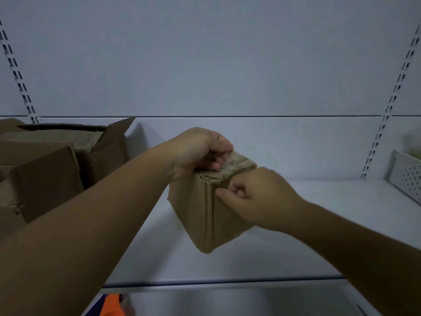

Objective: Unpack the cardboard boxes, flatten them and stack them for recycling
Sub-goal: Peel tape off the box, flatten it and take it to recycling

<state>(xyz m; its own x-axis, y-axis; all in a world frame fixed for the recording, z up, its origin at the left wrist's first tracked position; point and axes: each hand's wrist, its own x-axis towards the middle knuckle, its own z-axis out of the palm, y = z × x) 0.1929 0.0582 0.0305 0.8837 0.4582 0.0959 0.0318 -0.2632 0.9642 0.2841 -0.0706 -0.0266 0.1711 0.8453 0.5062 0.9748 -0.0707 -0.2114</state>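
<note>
A small brown cardboard box [200,215] stands tilted on one corner on the white shelf [319,236]. Clear tape [237,161] crosses its crumpled top edge. My left hand [196,149] grips the top of the box, with its fingers curled over the tape's loose end. My right hand [255,195] pinches the box's upper right corner just under the tape. A large open cardboard box [68,142] with raised flaps sits at the left of the shelf, beside another brown box [45,181].
A white perforated basket [407,179] sits at the far right of the shelf. Slotted shelf uprights [387,106] run up the white back wall on both sides. Something orange [111,306] shows below the shelf's front edge.
</note>
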